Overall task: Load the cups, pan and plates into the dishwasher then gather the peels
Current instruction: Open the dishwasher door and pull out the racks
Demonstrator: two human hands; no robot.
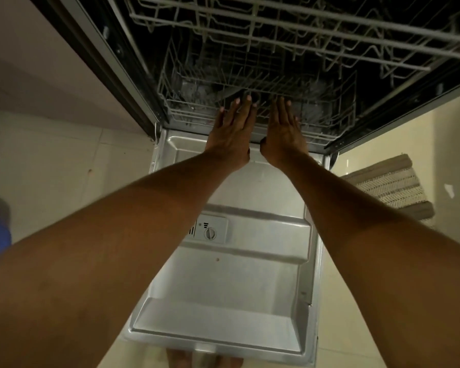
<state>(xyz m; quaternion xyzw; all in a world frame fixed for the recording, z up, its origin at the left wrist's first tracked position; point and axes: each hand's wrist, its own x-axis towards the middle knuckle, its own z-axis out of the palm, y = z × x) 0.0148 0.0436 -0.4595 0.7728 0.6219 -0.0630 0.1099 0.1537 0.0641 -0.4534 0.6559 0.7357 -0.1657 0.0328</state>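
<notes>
This was a home kitchen: an open dishwasher [223,261] with wire racks [250,83] filled the frame's centre, tiled floor [51,168] and a woven mat [391,189] at right.

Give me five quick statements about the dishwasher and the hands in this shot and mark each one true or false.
1. The dishwasher door is folded down open. True.
2. Both hands hold plates. False: the left hand and the right hand are flat with straight fingers at the front edge of the lower rack, holding nothing.
3. The upper rack is pulled out above the lower one. True.
4. A woven mat lies on the floor to the left of the door. False: it lies to the right.
5. The detergent dispenser sits on the inner face of the door. True.
</notes>
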